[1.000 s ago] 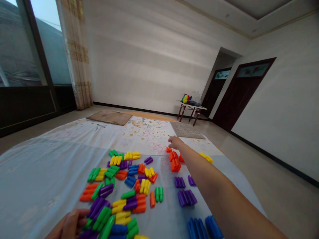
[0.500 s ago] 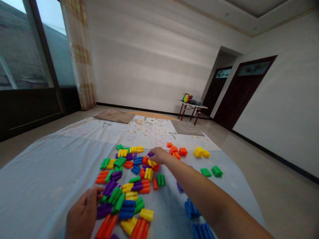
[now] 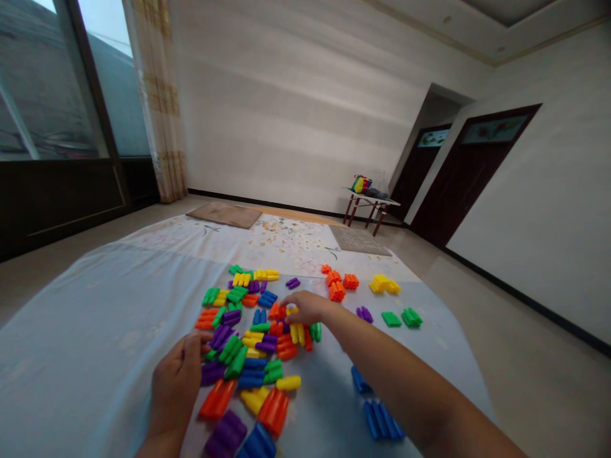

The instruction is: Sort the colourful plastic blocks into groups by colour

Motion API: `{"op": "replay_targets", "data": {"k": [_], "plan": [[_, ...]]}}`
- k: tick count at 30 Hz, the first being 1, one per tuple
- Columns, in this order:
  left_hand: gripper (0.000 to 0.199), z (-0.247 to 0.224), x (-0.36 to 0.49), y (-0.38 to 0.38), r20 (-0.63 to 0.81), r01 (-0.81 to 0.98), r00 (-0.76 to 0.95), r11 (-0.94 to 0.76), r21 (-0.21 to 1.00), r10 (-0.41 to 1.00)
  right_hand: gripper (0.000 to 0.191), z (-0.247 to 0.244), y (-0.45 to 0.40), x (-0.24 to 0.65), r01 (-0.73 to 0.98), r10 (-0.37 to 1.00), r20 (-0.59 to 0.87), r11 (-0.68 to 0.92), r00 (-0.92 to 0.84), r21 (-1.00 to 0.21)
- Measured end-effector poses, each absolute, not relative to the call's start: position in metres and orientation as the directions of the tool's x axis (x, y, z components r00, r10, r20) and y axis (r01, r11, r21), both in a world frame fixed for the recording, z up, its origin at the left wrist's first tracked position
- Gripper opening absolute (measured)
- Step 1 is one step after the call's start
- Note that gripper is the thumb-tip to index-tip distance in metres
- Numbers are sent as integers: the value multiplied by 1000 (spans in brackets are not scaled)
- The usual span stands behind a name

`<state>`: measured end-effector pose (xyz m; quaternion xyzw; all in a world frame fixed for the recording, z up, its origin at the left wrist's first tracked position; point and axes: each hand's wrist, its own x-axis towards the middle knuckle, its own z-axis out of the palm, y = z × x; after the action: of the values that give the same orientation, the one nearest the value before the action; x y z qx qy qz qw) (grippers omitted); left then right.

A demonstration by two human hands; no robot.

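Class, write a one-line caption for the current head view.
Left hand and right hand among colourful plastic pieces on a pale cloth.

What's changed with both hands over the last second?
Right hand moved left and nearer the wearer, from beyond the orange pieces to the mixed pile; its fingers are now at yellow pieces, grip unclear. Left hand stayed at the pile's left edge. Orange pieces stayed grouped.

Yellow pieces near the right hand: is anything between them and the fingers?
Nothing visible stands between the right hand and the yellow pieces; its fingertips are right at them, and orange pieces crowd close beside.
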<state>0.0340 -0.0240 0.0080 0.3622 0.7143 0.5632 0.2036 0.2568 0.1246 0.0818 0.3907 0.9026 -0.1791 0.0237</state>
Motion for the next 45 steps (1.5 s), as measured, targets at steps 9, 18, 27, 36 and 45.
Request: {"op": "replay_targets", "data": {"k": [9, 18, 27, 36, 45], "plan": [[39, 5, 31, -23, 116, 317, -659, 135, 939, 743, 34, 77, 89, 249, 609, 634, 8, 746, -773, -267], [36, 3, 30, -21, 118, 297, -667, 116, 948, 736, 34, 85, 73, 271, 661, 768, 25, 567, -640, -491], [34, 16, 33, -23, 96, 322, -673, 174, 931, 733, 35, 74, 49, 288, 633, 764, -44, 500, -644, -591], [34, 18, 33, -24, 50, 336, -685, 253, 907, 727, 34, 75, 42, 280, 613, 701, 135, 688, -700, -389], [38, 5, 26, -20, 44, 343, -689, 272, 899, 724, 37, 90, 23, 311, 659, 634, -202, 662, -746, -356]]}}
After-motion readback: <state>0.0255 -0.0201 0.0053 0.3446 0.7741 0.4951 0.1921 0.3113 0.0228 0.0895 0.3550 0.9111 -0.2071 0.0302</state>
